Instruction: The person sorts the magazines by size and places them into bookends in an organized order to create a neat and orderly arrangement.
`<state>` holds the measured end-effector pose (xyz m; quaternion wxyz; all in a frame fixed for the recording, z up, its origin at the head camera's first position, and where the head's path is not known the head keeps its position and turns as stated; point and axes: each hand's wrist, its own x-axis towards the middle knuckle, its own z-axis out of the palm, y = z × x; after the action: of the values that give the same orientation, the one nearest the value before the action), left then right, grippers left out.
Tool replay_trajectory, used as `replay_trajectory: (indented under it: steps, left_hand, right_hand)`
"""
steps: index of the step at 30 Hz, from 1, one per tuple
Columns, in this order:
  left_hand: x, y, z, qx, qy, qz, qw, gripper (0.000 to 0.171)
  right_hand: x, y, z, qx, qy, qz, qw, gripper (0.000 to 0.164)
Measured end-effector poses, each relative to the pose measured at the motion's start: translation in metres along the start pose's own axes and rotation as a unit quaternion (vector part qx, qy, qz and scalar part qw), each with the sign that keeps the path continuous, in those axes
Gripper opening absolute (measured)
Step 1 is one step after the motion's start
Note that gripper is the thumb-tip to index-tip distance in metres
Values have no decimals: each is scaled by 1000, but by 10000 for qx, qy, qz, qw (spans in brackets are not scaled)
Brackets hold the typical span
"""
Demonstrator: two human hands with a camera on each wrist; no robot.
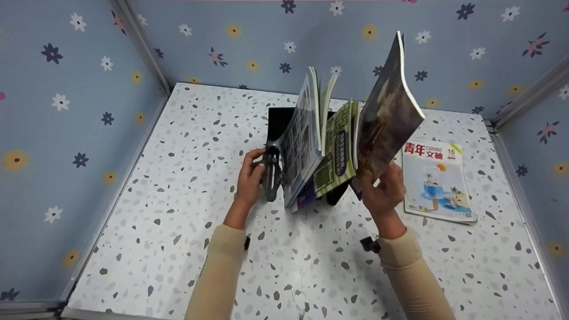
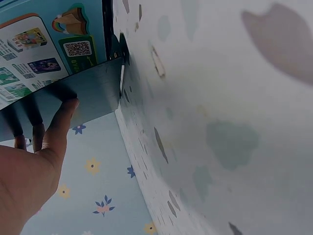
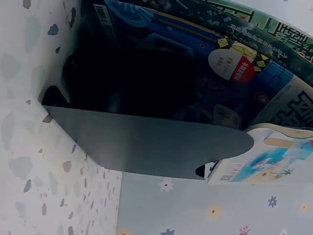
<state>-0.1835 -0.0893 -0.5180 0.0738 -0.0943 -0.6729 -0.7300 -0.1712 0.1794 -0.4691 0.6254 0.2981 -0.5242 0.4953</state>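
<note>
A black metal magazine rack [image 1: 281, 119] stands near the back wall with several magazines upright or leaning in it. My left hand [image 1: 251, 178] touches the outer face of its left panel [image 2: 95, 95], fingertips against the metal. Behind that panel leans a magazine with a blue cover [image 2: 88, 11]. Toward the right side, my right hand [image 1: 384, 189] pinches the lower edge of a magazine with a dark brown cover [image 1: 386, 106], tilted upright. Green-striped magazines [image 1: 340, 142] lean in between. The right hand is not visible in the right wrist view, where the rack's right panel [image 3: 146, 142] shows.
A magazine with a white cover and a beach picture [image 1: 438, 182] lies flat on the speckled table [image 1: 178, 178], right of the rack. A similar beach cover [image 3: 259, 164] shows beyond the right panel in the right wrist view. Flowered walls [image 1: 266, 40] enclose the table.
</note>
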Motion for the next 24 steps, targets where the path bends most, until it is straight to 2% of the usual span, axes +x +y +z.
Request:
replay_trajectory:
  steps: [3,10,13,17,24]
  left_hand:
    - [1,-2,0,-16,-25,14,10000,39]
    - [7,-33,-3,-45,11,175,9998,39]
    - [4,-20,-2,-100,-26,111,9999,40]
    - [0,-4,0,-89,-50,42,9999,41]
    - [0,-3,-1,-70,1,24,10000,42]
  right_hand:
    - [2,-1,2,4,-124,-59,9999,56]
    - [-6,7,1,-119,-406,122,9990,48]
    - [-16,15,-3,-297,-416,286,9983,47]
    - [-29,21,-9,-498,-486,409,9967,56]
    - [-49,25,-14,-1092,-659,771,9888,70]
